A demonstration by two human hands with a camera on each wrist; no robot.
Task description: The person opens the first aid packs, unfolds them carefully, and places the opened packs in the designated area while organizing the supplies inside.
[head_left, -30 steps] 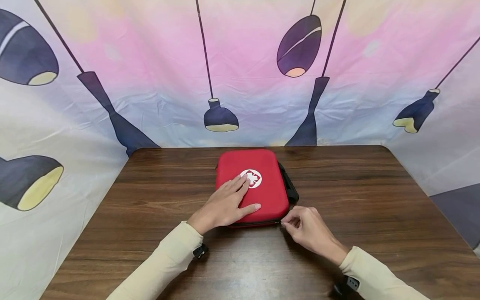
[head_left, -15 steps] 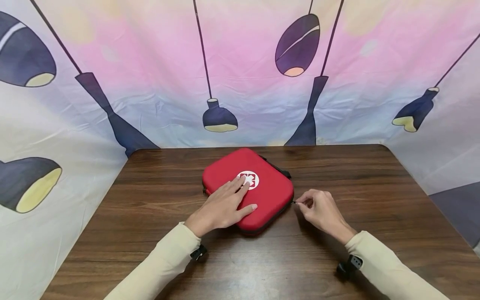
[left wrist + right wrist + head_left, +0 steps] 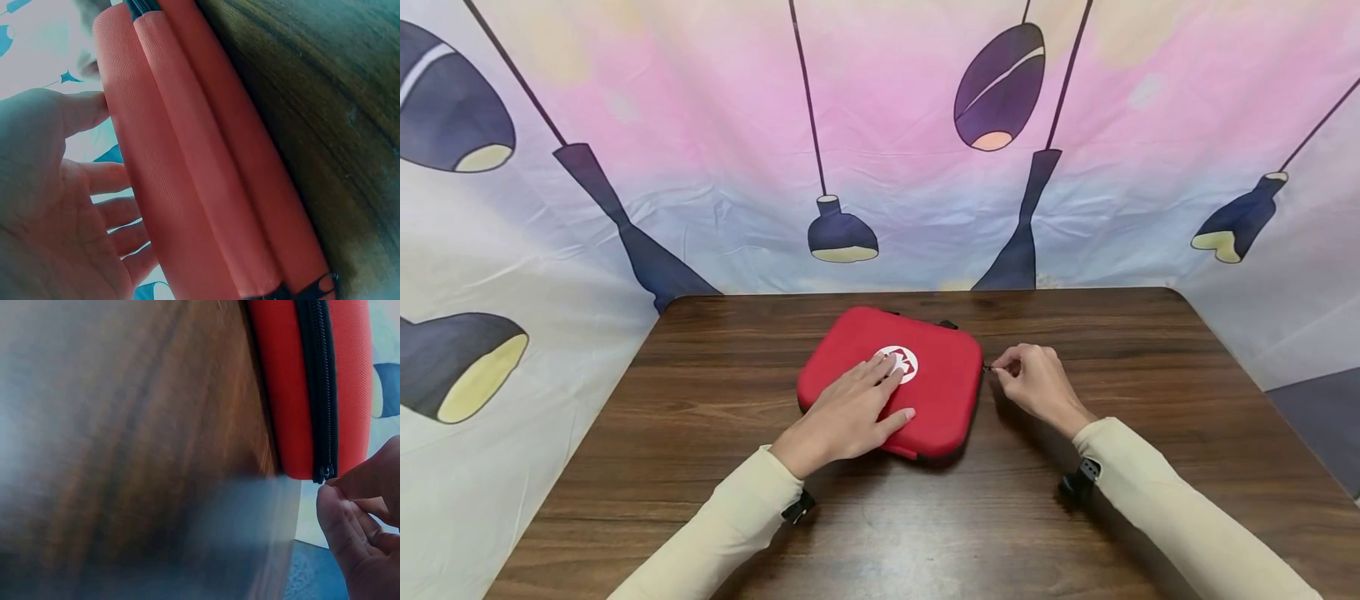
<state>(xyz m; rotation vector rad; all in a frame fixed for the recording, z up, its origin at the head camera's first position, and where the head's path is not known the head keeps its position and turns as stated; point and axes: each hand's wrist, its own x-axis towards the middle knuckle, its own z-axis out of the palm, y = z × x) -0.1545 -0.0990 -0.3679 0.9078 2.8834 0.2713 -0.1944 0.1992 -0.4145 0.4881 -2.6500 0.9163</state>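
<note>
A red zippered first-aid case (image 3: 943, 400) with a white round emblem lies flat and turned at an angle on the table. My left hand (image 3: 847, 412) rests on its lid with the fingers spread, the fingertips at the emblem. In the left wrist view, the left hand (image 3: 69, 194) lies along the red case (image 3: 187, 156). At the case's right side, my right hand (image 3: 1037, 383) pinches the zipper pull (image 3: 988, 368) between thumb and fingertips. The right wrist view shows the black zipper (image 3: 325, 394) with its teeth meshed up to the slider, beside the right hand (image 3: 365, 519).
The case lies on a dark brown wooden table (image 3: 700, 467). Behind the table's far edge hangs a cloth backdrop (image 3: 910, 167) printed with lamps. A black strap (image 3: 948, 324) sticks out at the case's back edge.
The case has rotated counterclockwise under my left hand, which stays in place. My right hand has moved away from me along with the zipper pull.
</note>
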